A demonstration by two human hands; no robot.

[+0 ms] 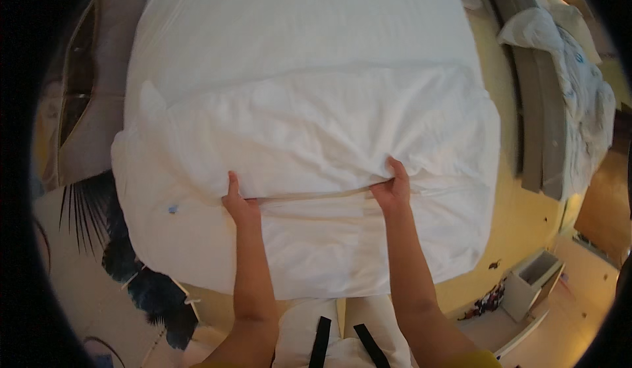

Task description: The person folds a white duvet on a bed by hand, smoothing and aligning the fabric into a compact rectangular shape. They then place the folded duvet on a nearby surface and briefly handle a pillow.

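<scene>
A thick white duvet or cover [316, 131] lies bunched across the near half of a bed, over a smooth white bed sheet [306, 22]. My left hand [241, 206] grips its near edge, thumb on top and fingers tucked under the fabric. Farther right, my right hand [394, 190] holds the same edge, and creases fan out from its thumb. Between my hands the edge runs nearly straight, with a dark gap beneath it. More white fabric [321, 249] spreads from that edge toward my legs. A small blue tag or scrap [173, 210] sits left of my left hand.
Along the right stands a grey bench or sofa [540, 121] heaped with patterned white bedding [587, 106]. A small open box or drawer [538, 269] is at the lower right. Dark leaf-like shapes [148, 289] show at the lower left. Yellowish floor [523, 225] borders the bed.
</scene>
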